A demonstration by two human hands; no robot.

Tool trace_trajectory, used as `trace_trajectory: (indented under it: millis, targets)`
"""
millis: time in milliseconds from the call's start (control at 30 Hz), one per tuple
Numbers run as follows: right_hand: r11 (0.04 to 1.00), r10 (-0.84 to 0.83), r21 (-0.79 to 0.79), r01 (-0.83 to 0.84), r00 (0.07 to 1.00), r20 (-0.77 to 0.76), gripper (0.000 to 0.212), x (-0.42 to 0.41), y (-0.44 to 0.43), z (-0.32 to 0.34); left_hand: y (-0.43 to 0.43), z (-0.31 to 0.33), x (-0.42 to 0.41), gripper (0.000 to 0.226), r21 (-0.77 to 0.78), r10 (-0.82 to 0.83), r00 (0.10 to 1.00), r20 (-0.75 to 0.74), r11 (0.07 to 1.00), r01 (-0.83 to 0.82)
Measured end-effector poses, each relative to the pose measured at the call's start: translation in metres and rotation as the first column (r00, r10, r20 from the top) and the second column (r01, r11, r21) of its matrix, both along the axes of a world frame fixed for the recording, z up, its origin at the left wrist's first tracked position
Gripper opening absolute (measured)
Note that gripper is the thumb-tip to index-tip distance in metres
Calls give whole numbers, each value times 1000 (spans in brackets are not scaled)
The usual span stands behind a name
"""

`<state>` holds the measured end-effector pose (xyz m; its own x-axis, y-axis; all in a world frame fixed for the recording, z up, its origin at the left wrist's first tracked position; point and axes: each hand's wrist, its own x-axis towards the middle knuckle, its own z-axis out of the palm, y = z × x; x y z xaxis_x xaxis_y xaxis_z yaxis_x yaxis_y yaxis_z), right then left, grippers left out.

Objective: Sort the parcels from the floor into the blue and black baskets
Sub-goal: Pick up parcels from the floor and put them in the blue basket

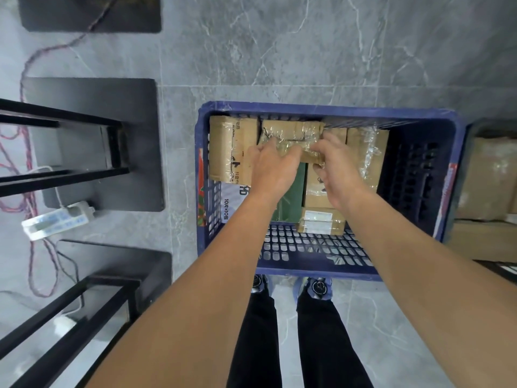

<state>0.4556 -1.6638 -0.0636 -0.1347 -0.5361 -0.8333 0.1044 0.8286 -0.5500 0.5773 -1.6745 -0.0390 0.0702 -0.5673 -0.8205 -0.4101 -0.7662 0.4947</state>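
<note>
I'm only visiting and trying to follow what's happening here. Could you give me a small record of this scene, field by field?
Basket: blue plastic lattice basket on the grey tiled floor, at the person's feet
Held: tape-wrapped brown cardboard parcel, at the basket's far end
Left: left hand grips the parcel's left part
Right: right hand grips its right part
Already inside: other cardboard boxes, a dark green flat package
Nearby: white power strip on the floor, left

The person wore black trousers [254, 345], seen at bottom centre of the frame, and just above them dark shoes [317, 287] edged in blue, each with a round emblem. The arms were bare from left hand [272, 166] and right hand [337, 172] back to the lower corners.
</note>
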Motion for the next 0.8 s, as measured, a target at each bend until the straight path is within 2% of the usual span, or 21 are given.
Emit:
trace_trajectory:
  millis: [100,333,400,433,500,633,700,733,800]
  targets:
    - [1000,9,-11,-8,1000,23,79,-9,-1,6,1,-1,1,66,-4,-11,1000,9,1000,11]
    - [999,37,14,-38,997,69,45,-15,-2,12,10,1,0,62,-50,-83,995,49,995,85]
    - [999,26,21,-28,997,68,54,-15,-1,14,10,2,0,59,-59,-67,996,55,996,70]
    - [999,24,23,-25,997,69,50,-15,-1,14,11,3,-1,57,-62,-59,997,52,996,63]
    - [997,39,62,-43,997,66,16,-19,0,10,11,5,-1,54,-58,-42,998,41,997,45]
    - [997,38,67,-42,997,61,24,-22,2,18,12,11,0,51,-55,-17,999,29,998,18]
    - [998,26,64,-28,999,40,56,-24,3,26,11,15,1,51,-48,3,1000,28,999,-1]
    - [998,18,63,-19,1000,21,61,-27,5,29,11,19,2,50,-46,17,999,29,999,-16]
    - [999,12,38,-12,1000,11,57,-34,8,37,8,31,4,46,-44,48,999,21,998,-47]
